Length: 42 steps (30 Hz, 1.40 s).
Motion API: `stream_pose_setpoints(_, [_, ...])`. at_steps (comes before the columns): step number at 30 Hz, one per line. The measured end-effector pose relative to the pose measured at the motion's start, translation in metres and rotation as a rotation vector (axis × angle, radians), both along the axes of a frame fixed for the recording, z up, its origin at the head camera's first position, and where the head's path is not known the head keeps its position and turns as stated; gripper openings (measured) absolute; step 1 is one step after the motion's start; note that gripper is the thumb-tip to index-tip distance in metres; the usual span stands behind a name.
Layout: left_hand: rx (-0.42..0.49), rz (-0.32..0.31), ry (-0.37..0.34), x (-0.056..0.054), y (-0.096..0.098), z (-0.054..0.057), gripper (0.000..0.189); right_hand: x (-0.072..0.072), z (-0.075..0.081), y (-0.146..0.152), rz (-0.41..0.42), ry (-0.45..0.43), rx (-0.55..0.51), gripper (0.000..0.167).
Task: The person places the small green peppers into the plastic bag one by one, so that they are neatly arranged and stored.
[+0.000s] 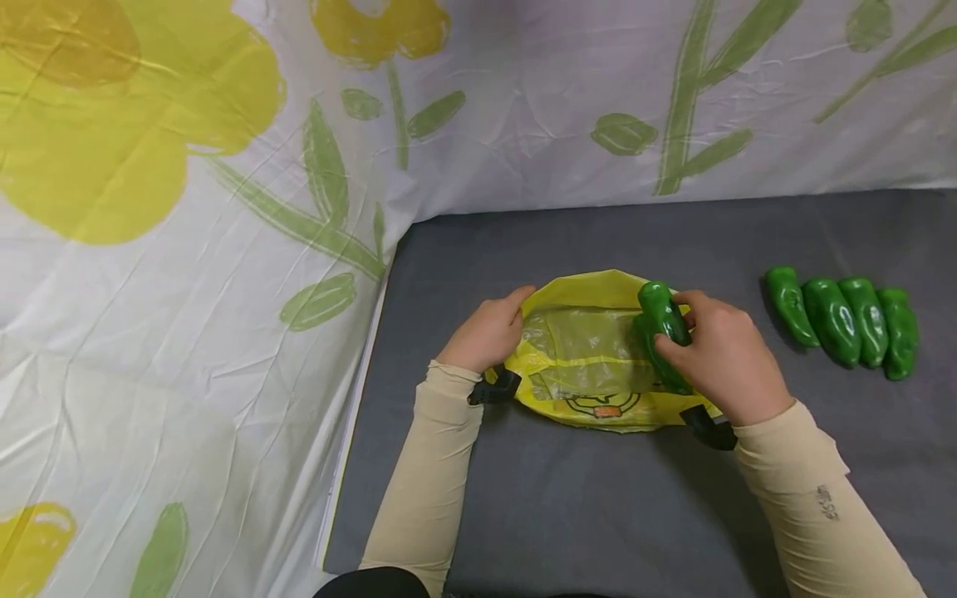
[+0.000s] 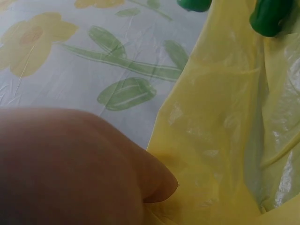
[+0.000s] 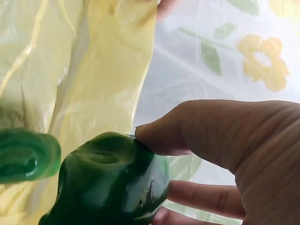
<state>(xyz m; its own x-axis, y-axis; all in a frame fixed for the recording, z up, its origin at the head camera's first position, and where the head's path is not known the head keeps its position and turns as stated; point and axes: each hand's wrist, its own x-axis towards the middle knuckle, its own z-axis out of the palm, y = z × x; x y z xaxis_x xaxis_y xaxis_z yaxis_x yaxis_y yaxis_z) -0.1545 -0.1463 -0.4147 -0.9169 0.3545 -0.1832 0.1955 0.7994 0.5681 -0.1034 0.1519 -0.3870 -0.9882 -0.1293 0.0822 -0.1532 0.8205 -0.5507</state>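
A yellow plastic bag (image 1: 598, 289) lies with its mouth spread on the dark table. At its left rim my left hand (image 1: 486, 334) pinches the plastic; the thumb shows against the yellow film in the left wrist view. My right hand (image 1: 725, 353) grips a glossy green pepper (image 1: 661, 311) between thumb and fingers, over the bag's right side. Close up in the right wrist view, that pepper (image 3: 110, 180) shows its dimpled end. Another green pepper (image 3: 26, 154) is beside it, at the inside of the bag. The bag's bottom is partly hidden.
Several green peppers (image 1: 833, 322) lie in a row on the dark tabletop (image 1: 568, 507), right of the bag. A white cloth with flowers (image 1: 523, 158) hangs behind the table and along its left edge.
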Motion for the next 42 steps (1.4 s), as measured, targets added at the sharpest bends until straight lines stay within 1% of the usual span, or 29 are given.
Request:
stream_pose_setpoints(6, [0.006, -0.007, -0.004, -0.001, -0.001, -0.001, 0.049, -0.005, 0.001, -0.01, 0.052, -0.002, 0.014, 0.051])
stream_pose_setpoints(12, [0.008, -0.013, -0.007, 0.0, -0.001, 0.0, 0.049, -0.008, -0.003, -0.018, 0.092, -0.043, 0.025, 0.046])
stream_pose_setpoints(20, [0.013, -0.024, -0.016, 0.0, 0.003, 0.0, 0.049, -0.01, -0.014, -0.02, 0.096, -0.071, 0.031, 0.051])
stream_pose_setpoints(29, [0.019, -0.026, 0.003, 0.0, -0.001, 0.0, 0.049, -0.016, -0.024, -0.022, 0.099, -0.122, 0.041, 0.047])
stream_pose_setpoints(35, [0.028, -0.026, -0.017, -0.001, -0.001, 0.0, 0.049, -0.017, -0.032, -0.023, 0.098, -0.147, 0.048, 0.047])
stream_pose_setpoints(42, [0.023, -0.024, -0.019, -0.001, -0.002, 0.001, 0.049, -0.018, -0.035, -0.022, 0.091, -0.177, 0.086, 0.047])
